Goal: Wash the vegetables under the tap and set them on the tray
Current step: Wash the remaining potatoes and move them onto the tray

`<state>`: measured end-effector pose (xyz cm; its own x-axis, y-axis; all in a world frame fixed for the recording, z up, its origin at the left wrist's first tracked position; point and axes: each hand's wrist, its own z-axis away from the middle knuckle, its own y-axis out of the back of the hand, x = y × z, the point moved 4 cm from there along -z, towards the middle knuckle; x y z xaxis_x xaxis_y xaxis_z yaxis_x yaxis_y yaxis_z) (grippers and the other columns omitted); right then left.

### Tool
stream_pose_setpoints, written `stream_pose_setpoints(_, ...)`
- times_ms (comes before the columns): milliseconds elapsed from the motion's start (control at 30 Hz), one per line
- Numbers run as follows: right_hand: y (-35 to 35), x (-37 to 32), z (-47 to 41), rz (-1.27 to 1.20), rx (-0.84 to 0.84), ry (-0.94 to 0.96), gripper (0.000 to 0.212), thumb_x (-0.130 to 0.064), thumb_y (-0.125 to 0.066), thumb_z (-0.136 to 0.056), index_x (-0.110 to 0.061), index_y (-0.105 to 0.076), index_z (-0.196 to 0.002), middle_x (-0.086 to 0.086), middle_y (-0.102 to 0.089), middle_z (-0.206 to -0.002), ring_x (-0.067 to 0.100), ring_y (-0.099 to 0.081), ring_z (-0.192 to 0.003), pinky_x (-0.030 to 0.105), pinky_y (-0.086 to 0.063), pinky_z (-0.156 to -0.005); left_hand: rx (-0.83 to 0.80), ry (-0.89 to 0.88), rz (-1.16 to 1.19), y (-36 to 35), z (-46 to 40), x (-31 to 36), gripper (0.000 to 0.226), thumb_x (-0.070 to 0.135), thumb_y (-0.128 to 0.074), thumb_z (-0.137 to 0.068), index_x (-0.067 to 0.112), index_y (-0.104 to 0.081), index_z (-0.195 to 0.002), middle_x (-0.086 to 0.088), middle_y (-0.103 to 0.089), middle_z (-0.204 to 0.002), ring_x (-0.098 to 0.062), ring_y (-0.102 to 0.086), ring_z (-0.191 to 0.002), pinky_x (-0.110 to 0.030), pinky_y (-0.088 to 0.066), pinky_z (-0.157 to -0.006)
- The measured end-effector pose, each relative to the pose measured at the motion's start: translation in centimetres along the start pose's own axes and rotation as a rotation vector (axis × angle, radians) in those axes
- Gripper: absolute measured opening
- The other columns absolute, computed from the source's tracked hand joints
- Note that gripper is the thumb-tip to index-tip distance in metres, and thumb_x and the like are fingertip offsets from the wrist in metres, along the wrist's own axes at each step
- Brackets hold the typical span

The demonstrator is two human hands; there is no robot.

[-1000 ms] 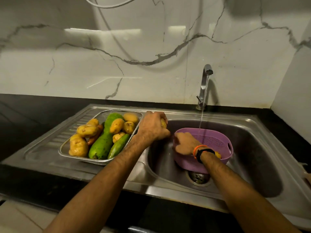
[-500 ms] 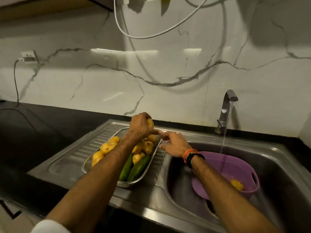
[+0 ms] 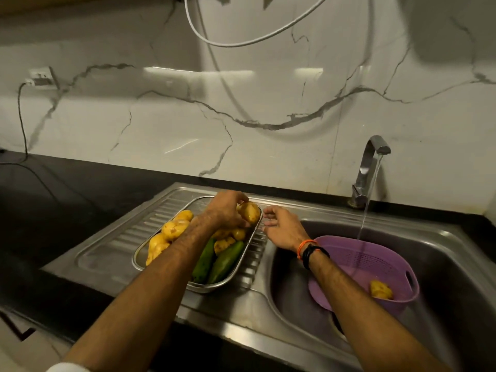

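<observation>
A steel tray [image 3: 226,283] sits on the drainboard, filled with several yellow potatoes [image 3: 175,229] and two green vegetables [image 3: 225,261]. My left hand [image 3: 225,210] is over the tray's far end, fingers closed on a potato [image 3: 250,212]. Just to the right, above the ribbed drainboard, my right hand [image 3: 281,226] hovers open and holds nothing. In the sink basin stands a purple colander [image 3: 346,257] with one potato [image 3: 380,289] inside. Water runs from the tap [image 3: 368,167] into the colander.
The steel sink [image 3: 453,267] takes up the right side, with its drainboard [image 3: 120,242] on the left. Black countertop [image 3: 61,200] surrounds it. A marble wall stands behind, with a socket [image 3: 41,76], a dark cord and a hanging white hose [image 3: 241,41].
My left hand carried a potato from the sink edge to the tray's far end. My right hand left the colander and moved left beside the tray. The view shifted left.
</observation>
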<state>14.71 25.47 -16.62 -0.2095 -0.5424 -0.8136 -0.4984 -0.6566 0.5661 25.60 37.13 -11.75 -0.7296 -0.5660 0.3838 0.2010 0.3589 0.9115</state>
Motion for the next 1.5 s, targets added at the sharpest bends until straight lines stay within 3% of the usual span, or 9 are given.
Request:
stream_pose_setpoints(133,0.5,0.1,0.3,0.026,0.009,-0.006,0.047,-0.006,-0.066,-0.084,-0.016,-0.053,-0.128,-0.001,-0.058,-0.124,0.012,-0.060,-0.104,0.021,-0.050,-0.088,-0.005,0.014,-0.038,-0.1,0.3,0.6,0.074,0.030,-0.086,-0.073,0.020,-0.052,-0.138,-0.002,-0.057,-0.135,-0.021,-0.053,-0.122,-0.033,-0.045,-0.099)
stream_pose_setpoints(300,3.5,0.5,1.1,0.092,0.051,0.019,0.047,-0.013,-0.069,-0.084,-0.015,-0.054,-0.129,-0.002,-0.060,-0.123,0.012,-0.061,-0.100,0.022,-0.047,-0.091,0.070,-0.035,-0.031,0.8,0.2,3.3,0.073,0.029,-0.083,-0.075,0.017,-0.051,-0.140,-0.005,-0.054,-0.140,-0.022,-0.049,-0.129,-0.033,-0.041,-0.105)
stream_pose_setpoints(433,7.8,1.7,2.5,0.164,0.100,0.012,0.044,-0.015,-0.070,-0.083,-0.014,-0.057,-0.126,0.000,-0.063,-0.120,0.015,-0.064,-0.100,0.031,-0.050,-0.097,0.094,-0.108,0.052,0.1,0.1,7.3,0.070,0.034,-0.084,-0.075,0.015,-0.055,-0.135,-0.003,-0.059,-0.136,-0.020,-0.054,-0.125,-0.033,-0.044,-0.105)
stream_pose_setpoints(700,16.0,10.1,7.4,0.242,0.162,-0.162,0.031,-0.010,-0.072,-0.083,-0.009,-0.065,-0.113,0.004,-0.069,-0.108,0.017,-0.066,-0.096,0.028,-0.051,-0.093,-0.178,-0.156,0.095,-11.5,0.8,15.0,0.066,0.035,-0.085,-0.074,0.017,-0.058,-0.131,-0.004,-0.061,-0.131,-0.020,-0.058,-0.116,-0.030,-0.047,-0.098)
stream_pose_setpoints(800,17.2,14.4,9.3,0.303,0.155,-0.255,0.027,-0.011,-0.072,-0.081,-0.011,-0.067,-0.108,0.004,-0.072,-0.102,0.017,-0.068,-0.094,0.027,-0.052,-0.091,-0.265,-0.123,0.142,-16.0,1.2,16.1,0.064,0.033,-0.084,-0.075,0.018,-0.057,-0.132,-0.002,-0.059,-0.132,-0.018,-0.057,-0.119,-0.030,-0.048,-0.101)
stream_pose_setpoints(1067,16.2,21.9,9.5,0.561,-0.048,-0.417,0.044,-0.023,-0.066,-0.084,-0.011,-0.059,-0.126,0.008,-0.064,-0.123,0.024,-0.059,-0.114,0.032,-0.046,-0.100,-0.419,-0.119,0.121,-21.9,0.1,15.8,0.064,0.035,-0.083,-0.077,0.016,-0.057,-0.132,-0.002,-0.060,-0.132,-0.018,-0.058,-0.117,-0.032,-0.047,-0.104)
stream_pose_setpoints(1233,14.1,23.4,6.3,0.817,-0.236,-0.392,0.049,-0.023,-0.061,-0.087,-0.008,-0.054,-0.133,0.014,-0.056,-0.136,0.032,-0.050,-0.126,0.036,-0.041,-0.106,-0.421,-0.129,0.117,-22.9,-1.2,15.5,0.067,0.036,-0.084,-0.075,0.017,-0.058,-0.133,-0.003,-0.060,-0.132,-0.020,-0.058,-0.118,-0.034,-0.047,-0.104)
stream_pose_setpoints(1333,12.8,24.8,5.2,0.940,-0.372,-0.423,0.046,-0.022,-0.061,-0.086,-0.009,-0.055,-0.130,0.017,-0.055,-0.136,0.034,-0.050,-0.126,0.036,-0.043,-0.101,-0.428,-0.131,0.115,-23.6,-1.5,15.7,0.067,0.036,-0.084,-0.075,0.019,-0.056,-0.132,-0.004,-0.059,-0.133,-0.022,-0.057,-0.119,-0.036,-0.048,-0.103)
stream_pose_setpoints(1500,12.2,25.3,4.5,0.972,-0.353,-0.443,0.040,-0.015,-0.058,-0.090,-0.011,-0.058,-0.130,0.016,-0.056,-0.134,0.035,-0.053,-0.123,0.039,-0.045,-0.099,-0.455,-0.137,0.103,-24.3,-1.6,15.7,0.068,0.037,-0.083,-0.076,0.020,-0.053,-0.134,-0.005,-0.055,-0.136,-0.023,-0.055,-0.122,-0.038,-0.048,-0.104)
